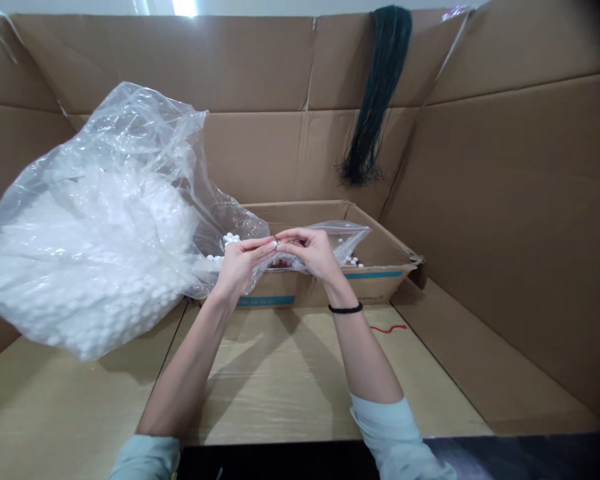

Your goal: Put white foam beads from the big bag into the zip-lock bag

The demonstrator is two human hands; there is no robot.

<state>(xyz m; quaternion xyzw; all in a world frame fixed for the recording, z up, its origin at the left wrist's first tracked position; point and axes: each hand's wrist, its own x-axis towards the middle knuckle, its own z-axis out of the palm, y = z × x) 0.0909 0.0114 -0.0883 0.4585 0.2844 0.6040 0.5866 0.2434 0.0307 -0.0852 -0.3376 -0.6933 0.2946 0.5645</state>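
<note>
Over the small cardboard box, my left hand (240,263) and my right hand (313,252) meet fingertip to fingertip, both closed in a pinch. A tiny white ball (276,245) shows between the fingertips, mostly covered by them. It seems to sit in my left fingers; what my right fingers grip is hidden. Just beyond and below my hands, a clear zip bag (353,232) with a red seal line lies in the box. Reddish bits (280,263) show beneath my fingers, too small to name. Loose white balls (231,238) lie by my left hand.
A large clear plastic bag (95,220) full of white balls stands at left, its mouth reaching into the cardboard box (375,283). Dark green strands (383,87) hang over the tall cardboard wall (260,67). A red string (390,329) lies on the wooden table (280,373).
</note>
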